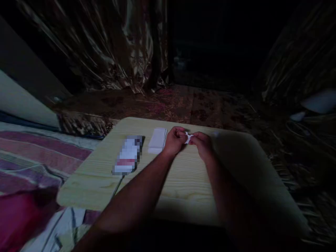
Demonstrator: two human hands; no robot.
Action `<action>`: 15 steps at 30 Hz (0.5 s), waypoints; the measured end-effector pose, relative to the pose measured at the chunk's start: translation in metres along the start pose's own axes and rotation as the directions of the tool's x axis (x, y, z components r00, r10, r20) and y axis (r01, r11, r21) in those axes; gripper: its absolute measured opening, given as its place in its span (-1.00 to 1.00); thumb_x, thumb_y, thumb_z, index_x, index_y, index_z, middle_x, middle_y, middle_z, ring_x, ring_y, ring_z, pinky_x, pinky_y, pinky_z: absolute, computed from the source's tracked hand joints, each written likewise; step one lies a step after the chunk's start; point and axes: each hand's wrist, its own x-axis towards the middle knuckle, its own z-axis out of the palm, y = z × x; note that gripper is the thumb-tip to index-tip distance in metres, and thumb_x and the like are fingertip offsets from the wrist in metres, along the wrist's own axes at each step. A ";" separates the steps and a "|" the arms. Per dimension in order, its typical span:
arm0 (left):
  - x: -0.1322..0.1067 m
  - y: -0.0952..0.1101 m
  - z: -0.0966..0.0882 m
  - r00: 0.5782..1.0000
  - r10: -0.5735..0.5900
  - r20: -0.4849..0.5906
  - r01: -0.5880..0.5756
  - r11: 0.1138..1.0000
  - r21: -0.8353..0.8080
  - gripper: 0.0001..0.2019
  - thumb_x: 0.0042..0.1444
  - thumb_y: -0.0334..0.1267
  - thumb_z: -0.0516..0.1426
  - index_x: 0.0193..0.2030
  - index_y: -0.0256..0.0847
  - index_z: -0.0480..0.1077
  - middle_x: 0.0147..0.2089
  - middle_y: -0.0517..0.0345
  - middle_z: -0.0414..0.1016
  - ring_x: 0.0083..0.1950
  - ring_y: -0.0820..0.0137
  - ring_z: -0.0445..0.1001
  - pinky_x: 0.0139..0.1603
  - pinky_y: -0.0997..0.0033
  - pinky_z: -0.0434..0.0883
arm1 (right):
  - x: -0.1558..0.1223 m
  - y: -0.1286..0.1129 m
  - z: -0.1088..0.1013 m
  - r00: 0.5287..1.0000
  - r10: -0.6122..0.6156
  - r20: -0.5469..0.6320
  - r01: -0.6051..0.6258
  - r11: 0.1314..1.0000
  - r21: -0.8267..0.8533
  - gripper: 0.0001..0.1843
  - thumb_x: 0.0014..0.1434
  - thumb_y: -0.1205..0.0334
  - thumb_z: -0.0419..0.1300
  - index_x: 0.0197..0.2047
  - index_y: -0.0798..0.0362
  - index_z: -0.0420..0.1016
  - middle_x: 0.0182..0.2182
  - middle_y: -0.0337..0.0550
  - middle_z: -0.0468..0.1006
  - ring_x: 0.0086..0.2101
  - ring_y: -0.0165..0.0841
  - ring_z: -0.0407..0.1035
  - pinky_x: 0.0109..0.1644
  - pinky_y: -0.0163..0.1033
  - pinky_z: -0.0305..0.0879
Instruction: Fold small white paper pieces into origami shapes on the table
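Both of my hands meet over the far half of a pale wooden table point(183, 182). My left hand point(175, 141) and my right hand point(201, 142) pinch a small piece of white paper point(188, 138) between them, its edges crumpled or folded. Just left of my left hand lies a stack of white paper sheets point(157, 139), slightly fanned. Farther left rests a phone point(127, 155), its lit screen blurred, with a cable point(118, 186) running from its near end. My fingers partly hide the piece of paper.
A striped bed cover point(39, 154) and a red cloth point(23, 217) lie to the left. Behind the table are a patterned brown covering point(162, 103) and curtains point(131, 45). At the far right, a whitish object point(321, 102) sits near a coiled cable point(299, 129). The room is dim.
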 end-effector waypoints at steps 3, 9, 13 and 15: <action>-0.001 -0.001 0.000 1.000 0.002 0.003 -0.002 1.000 -0.011 -0.67 -0.11 -0.36 0.26 -0.17 -0.22 0.32 -0.50 0.32 0.39 -0.54 0.59 0.30 -0.49 0.57 0.26 | 0.001 0.002 0.000 1.000 -0.018 0.004 0.018 1.000 -0.016 -0.90 -0.10 0.25 0.26 -0.45 0.09 0.49 -0.61 -0.29 0.51 -0.54 -0.41 0.37 -0.39 -0.29 0.32; 0.000 -0.003 -0.001 1.000 -0.006 0.005 0.006 1.000 -0.006 -0.65 -0.12 -0.33 0.27 -0.15 -0.22 0.32 -0.45 0.27 0.43 -0.51 0.55 0.35 -0.48 0.54 0.27 | 0.001 0.004 0.001 1.000 -0.027 0.000 0.027 0.999 -0.042 -0.89 -0.10 0.22 0.27 -0.45 0.07 0.48 -0.61 -0.28 0.51 -0.54 -0.41 0.38 -0.38 -0.29 0.30; -0.001 -0.001 0.000 1.000 -0.004 0.002 0.004 1.000 -0.013 -0.64 -0.13 -0.32 0.28 -0.16 -0.22 0.32 -0.45 0.28 0.42 -0.51 0.56 0.35 -0.46 0.54 0.28 | 0.001 0.002 0.001 0.999 -0.033 -0.024 0.031 0.996 -0.087 -0.88 -0.10 0.22 0.26 -0.46 0.07 0.47 -0.61 -0.27 0.52 -0.54 -0.39 0.39 -0.38 -0.28 0.28; -0.001 0.000 0.000 1.000 -0.012 -0.004 0.012 1.000 -0.009 -0.63 -0.14 -0.32 0.28 -0.16 -0.22 0.32 -0.45 0.27 0.42 -0.50 0.55 0.36 -0.44 0.53 0.30 | 0.001 0.002 0.001 0.998 -0.048 -0.033 0.045 0.994 -0.104 -0.88 -0.09 0.22 0.26 -0.45 0.07 0.46 -0.61 -0.26 0.52 -0.54 -0.39 0.39 -0.39 -0.29 0.27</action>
